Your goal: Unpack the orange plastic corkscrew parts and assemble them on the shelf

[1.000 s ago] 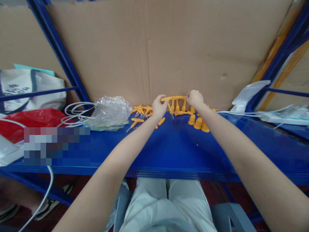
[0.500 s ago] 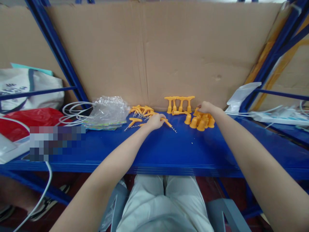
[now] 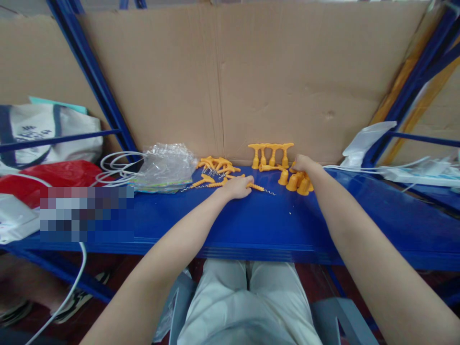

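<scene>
My left hand is closed around a yellow corkscrew just above the blue tabletop, its threaded shaft and bare metal spiral pointing right. Left of it lies a heap of yellow T-handled corkscrews with their spirals showing. My right hand reaches among yellow bell-shaped bases, its fingers pinched on one that is mostly hidden. Between the hands, at the back, several corkscrews fitted in bases stand upright in a row. A yellow base with a long neck lies on its side before them.
Clear plastic bags are stacked left of the corkscrews, beside coiled white cable and a red bag. A cardboard sheet backs the blue table. White power strips and cables lie at right.
Both hands have left the upright row at the back. My left hand came down and nearer, now with a loose corkscrew; my right hand shifted right to the bell-shaped bases.
</scene>
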Tool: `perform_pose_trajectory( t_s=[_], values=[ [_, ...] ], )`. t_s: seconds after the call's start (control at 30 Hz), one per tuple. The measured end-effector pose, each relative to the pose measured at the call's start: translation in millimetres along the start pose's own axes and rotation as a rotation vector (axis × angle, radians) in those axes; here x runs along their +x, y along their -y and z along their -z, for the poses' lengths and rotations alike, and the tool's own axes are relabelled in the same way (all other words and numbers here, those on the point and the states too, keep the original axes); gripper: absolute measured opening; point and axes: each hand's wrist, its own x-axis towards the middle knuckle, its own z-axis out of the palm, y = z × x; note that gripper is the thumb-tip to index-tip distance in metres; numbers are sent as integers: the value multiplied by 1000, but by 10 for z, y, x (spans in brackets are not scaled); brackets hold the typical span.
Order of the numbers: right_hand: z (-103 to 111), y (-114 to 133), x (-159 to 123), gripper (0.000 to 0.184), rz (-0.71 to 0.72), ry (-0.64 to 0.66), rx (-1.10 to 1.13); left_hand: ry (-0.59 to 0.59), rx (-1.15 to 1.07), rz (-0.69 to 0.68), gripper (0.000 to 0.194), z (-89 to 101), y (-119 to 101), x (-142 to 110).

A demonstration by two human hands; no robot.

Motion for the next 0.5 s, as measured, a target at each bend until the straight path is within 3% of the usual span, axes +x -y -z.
perform_pose_trajectory(
  t_s=[0.17, 0.5],
  values=[
    [64, 87, -127, 39, -65, -69, 17, -98, -49, 41, 33, -32, 10, 11],
    [418, 279, -345, 50, -8, -480, 445, -182, -92, 151, 31, 34, 39, 3]
  ],
)
